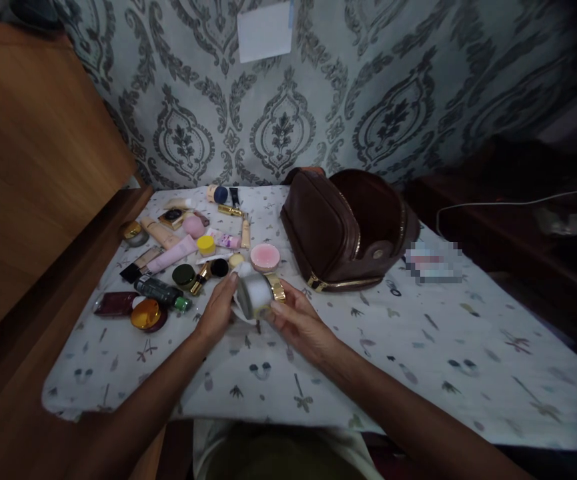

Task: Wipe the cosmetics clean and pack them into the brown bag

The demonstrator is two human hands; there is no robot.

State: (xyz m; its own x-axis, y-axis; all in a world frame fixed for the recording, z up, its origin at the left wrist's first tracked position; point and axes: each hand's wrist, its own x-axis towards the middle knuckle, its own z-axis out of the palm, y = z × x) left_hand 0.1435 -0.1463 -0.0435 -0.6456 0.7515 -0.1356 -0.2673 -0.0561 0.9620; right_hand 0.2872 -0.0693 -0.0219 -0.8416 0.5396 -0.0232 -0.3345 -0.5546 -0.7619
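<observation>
A cosmetic jar [257, 297] with a clear wall, whitish inside and a gold lid, is tipped on its side above the table. My right hand [301, 320] is closed around its gold-lid end. At the other end my left hand [221, 307] is closed on a white wipe [243, 312] pressed against the jar; whether it is cloth or tissue I cannot tell. Just behind the jar lies a round pink compact [265, 257]. Left of my left hand are a dark jar with a green lid [184, 276] and a dark green bottle [161, 291].
An unzipped brown leather bag [325, 227] stands at the back right of the cloth-covered table [418, 373]. Several cosmetics cover the left side, among them a pink sponge [193, 227], a yellow-lidded pot [206, 245] and an amber-lidded jar [147, 315]. A wooden panel [43, 167] borders the left.
</observation>
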